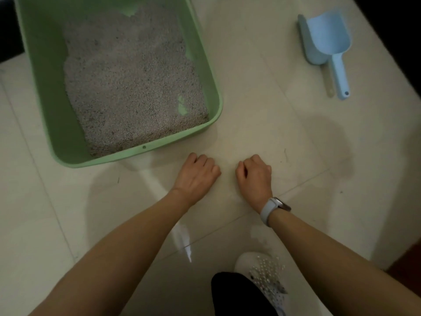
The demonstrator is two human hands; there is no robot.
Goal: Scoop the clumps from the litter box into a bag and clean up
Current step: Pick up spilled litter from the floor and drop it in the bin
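Beyond and left of the curled fingers sits the green litter box (41,65), grey litter (132,83) inside; far ahead and rightward of the right hand (255,179) lies the blue scoop (325,39), handle pointing back toward that nearer hand; the left hand (197,176) is fisted too, both holding nothing; bare floor (262,115) lies between; no bag shows.

Pale cream floor tiles (262,99) with thin grout lines fill the room, glossy enough to carry a bright streak of reflected light (182,236). Dim lighting; dark areas (9,30) sit along the top corners.
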